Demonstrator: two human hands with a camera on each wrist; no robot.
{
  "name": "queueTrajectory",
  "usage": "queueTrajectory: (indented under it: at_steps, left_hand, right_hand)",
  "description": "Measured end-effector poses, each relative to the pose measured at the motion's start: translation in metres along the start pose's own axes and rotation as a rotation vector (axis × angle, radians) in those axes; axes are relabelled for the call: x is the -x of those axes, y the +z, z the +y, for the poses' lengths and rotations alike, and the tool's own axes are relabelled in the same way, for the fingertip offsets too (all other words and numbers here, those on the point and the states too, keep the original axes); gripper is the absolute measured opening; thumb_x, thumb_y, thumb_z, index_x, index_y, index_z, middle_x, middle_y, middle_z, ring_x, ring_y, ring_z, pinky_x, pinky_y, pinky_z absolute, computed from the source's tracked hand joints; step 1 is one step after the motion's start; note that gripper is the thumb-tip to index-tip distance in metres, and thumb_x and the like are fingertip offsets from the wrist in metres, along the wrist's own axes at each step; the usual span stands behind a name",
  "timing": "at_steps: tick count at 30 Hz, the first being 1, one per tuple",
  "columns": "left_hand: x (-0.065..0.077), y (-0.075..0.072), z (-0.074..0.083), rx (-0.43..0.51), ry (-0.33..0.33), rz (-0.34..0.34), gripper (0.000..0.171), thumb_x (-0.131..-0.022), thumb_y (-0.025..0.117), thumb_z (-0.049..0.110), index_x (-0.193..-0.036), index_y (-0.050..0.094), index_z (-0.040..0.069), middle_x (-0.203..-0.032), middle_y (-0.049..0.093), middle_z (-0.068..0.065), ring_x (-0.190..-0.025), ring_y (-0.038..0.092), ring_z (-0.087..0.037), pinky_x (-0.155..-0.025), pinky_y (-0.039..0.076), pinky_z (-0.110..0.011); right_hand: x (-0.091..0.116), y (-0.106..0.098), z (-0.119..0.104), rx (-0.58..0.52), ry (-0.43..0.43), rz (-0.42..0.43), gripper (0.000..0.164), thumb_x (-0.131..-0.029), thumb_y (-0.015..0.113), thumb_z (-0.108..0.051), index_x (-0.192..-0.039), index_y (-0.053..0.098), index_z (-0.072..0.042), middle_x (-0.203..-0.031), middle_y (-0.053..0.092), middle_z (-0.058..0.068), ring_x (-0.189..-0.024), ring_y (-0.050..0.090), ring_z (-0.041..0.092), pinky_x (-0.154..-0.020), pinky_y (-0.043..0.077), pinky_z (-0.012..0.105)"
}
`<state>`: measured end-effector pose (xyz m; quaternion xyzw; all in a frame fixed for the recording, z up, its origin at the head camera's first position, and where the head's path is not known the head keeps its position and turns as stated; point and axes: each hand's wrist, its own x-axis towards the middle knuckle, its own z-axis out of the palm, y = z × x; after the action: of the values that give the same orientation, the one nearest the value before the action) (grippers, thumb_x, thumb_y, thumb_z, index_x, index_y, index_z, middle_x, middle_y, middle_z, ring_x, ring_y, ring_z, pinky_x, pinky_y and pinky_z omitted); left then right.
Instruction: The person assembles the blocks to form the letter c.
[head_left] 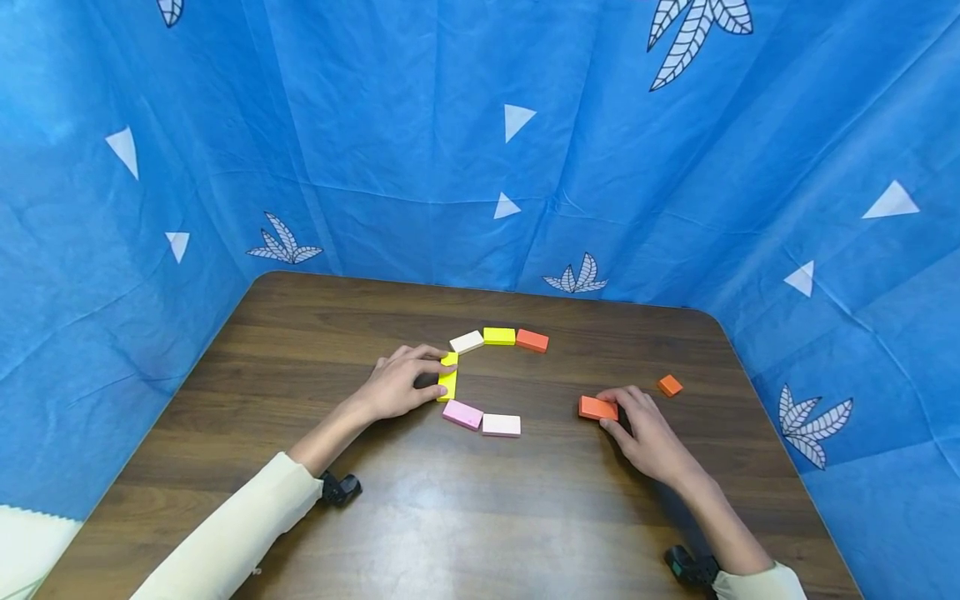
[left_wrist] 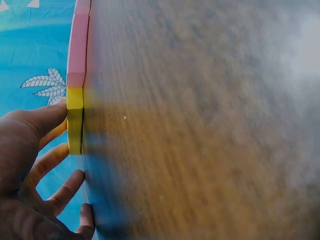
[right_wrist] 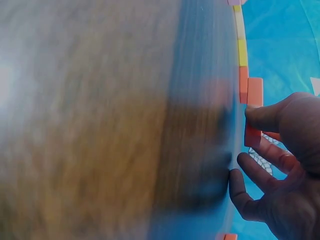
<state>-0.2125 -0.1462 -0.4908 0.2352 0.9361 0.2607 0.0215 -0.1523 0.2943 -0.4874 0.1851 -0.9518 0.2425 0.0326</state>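
Observation:
In the head view my left hand has its thumb and fingertips on a yellow block lying lengthwise away from me on the table. The left wrist view shows the thumb and a finger against that yellow block, beside a pink block. On the right, my right hand pinches an orange-red block between thumb and fingers. Close up, the thumb crosses the middle of this orange-red block, and the other fingers spread below it.
A white block, a yellow block and a red block curve away behind the left hand's block. Nearer me, a pink block adjoins a pale block. A small orange block lies beyond the right hand. Blue curtains surround the wooden table.

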Motion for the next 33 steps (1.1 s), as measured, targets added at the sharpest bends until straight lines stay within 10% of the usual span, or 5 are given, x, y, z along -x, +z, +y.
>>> queueTrajectory:
  at_steps: [33]
  left_hand:
    - [0.0,-0.001,0.001,0.004,-0.002,0.006,0.042,-0.1,0.078,0.039,-0.141,0.074,0.03,-0.158,0.06,0.004,-0.137,0.055,-0.029,-0.096,0.041,-0.059]
  right_hand:
    - [-0.016,0.02,-0.036,0.027,-0.084,-0.086,0.033,-0.1,0.078,-0.015,-0.131,0.068,-0.014,-0.127,0.068,0.002,-0.122,0.06,0.026,-0.105,0.052,0.054]
